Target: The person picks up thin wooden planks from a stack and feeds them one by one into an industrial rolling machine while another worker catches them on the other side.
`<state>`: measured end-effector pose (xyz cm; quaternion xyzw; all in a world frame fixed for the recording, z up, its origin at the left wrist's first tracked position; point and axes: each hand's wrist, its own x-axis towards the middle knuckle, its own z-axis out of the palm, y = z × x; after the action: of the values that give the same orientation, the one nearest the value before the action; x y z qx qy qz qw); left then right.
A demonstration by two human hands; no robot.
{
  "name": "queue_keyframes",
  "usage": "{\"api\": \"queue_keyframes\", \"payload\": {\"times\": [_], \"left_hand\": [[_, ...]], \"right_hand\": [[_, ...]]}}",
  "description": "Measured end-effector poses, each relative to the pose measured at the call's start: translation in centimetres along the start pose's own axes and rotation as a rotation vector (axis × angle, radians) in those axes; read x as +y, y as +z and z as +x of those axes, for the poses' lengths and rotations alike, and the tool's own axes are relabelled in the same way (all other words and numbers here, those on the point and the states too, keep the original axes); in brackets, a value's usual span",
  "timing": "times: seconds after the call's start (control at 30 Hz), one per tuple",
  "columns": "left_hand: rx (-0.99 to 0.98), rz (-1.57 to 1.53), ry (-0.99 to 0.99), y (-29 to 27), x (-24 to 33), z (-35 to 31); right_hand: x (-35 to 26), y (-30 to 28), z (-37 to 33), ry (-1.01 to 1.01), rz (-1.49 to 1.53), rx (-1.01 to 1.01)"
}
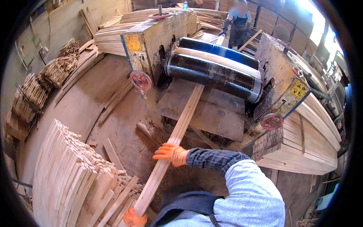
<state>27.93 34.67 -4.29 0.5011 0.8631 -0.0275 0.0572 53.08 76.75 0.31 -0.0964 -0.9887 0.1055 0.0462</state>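
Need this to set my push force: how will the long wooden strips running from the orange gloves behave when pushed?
Probably stiff: the wooden strips run nearly straight from the left grip past the right grip to the dark roller. They may slide against each other, since lengthwise lines suggest separate pieces with no visible tie.

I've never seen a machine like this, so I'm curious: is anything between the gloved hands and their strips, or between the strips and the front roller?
Nothing visible. The right hand lies across the strips, and the left hand is at their near end. Their far end runs under the front roller, which hides what lies beyond.
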Motion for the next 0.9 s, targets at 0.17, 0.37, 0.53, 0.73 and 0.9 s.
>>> {"api": "queue_keyframes", "payload": {"times": [0.17,0.37,0.53,0.73,0.9], "left_hand": [[0.094,-0.260,0.117,-6.1,8.8,5.7],[0.047,-0.380,0.132,-8.7,6.2,2.9],[0.017,-0.254,0.032,-8.2,-1.5,-4.8],[-0.023,-0.385,0.109,-8.7,2.9,1.1],[0.062,-0.555,0.135,-9.0,5.5,4.9]], "right_hand": [[-9.1,2.5,4.0,-0.225,0.193,-0.067],[-11.8,3.0,4.9,-0.307,0.096,-0.067],[-9.0,-1.1,3.7,-0.128,-0.014,-0.322],[-12.7,-1.4,4.9,-0.172,0.251,-0.159],[-18.0,0.2,8.1,-0.215,0.350,-0.112]]}}
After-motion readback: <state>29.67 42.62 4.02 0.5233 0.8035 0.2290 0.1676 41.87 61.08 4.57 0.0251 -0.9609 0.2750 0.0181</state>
